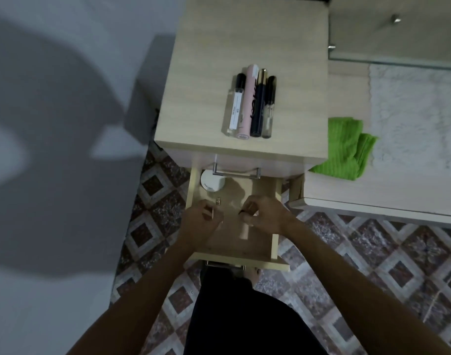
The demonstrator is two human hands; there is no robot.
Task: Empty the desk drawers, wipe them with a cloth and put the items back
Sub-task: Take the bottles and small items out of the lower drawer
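A thin stick-like item (pixel 211 210), too small to identify, is pinched in the curled fingers of the left hand (pixel 199 223) at about 9 o'clock in the open drawer (pixel 274 219). A slim dark-tipped pencil-like item (pixel 246 210) is pinched by the right hand (pixel 264 217) at about 3 o'clock. Both are probably being lifted out, since the emptying step appears unfinished. A round white jar (pixel 212 181) sits at 11 o'clock in the drawer, and a tiny metal piece (pixel 218 201) lies just beside the left hand.

On the cabinet top (pixel 193 98), at 12 o'clock, four tubes (pixel 251 102) are laid touching side by side, presumably so that nothing rolls. Dark lettering runs along the pink one, but it cannot be read. A green cloth (pixel 343 149) is kept near at 2 o'clock, not yet in use, on the lower desk (pixel 372 198).
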